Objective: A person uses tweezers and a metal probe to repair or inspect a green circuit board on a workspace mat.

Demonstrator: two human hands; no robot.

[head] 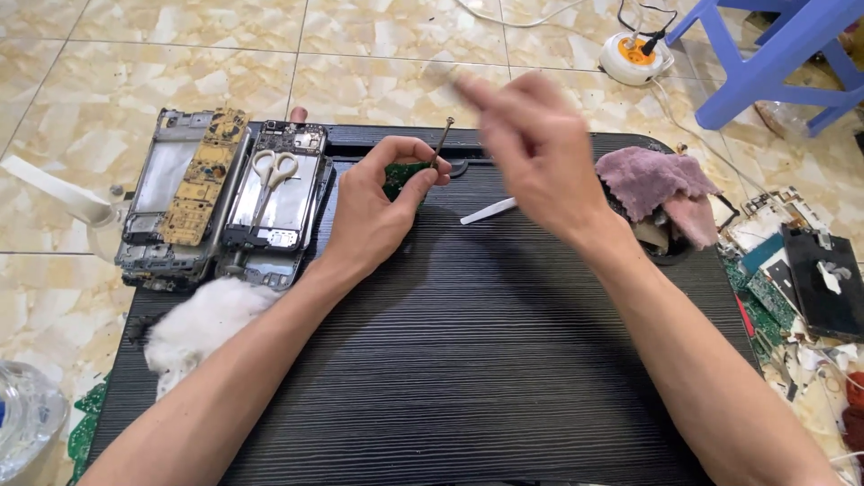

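1. Stripped phone frames (193,193), upper left, small scissors (273,169) lying on one.
2. Left hand (373,211), centre: fingers closed on a green circuit board (402,177) and a thin metal tool (442,142), upright.
3. Right hand (535,148), upper centre: blurred, grip cannot be told.
4. Pink cloth (661,184), right, on black mat (468,360).

Open passage: the bare ribbed desk (468,360) surface nearer the person than both grips, between the forearms. Beyond the right grip (531,148), a white strip (489,211) and pink cloth (661,184) obstruct; left of the left grip (373,211), stacked phone frames (225,193) with scissors (270,175), and white fluff (202,328) alongside the left forearm
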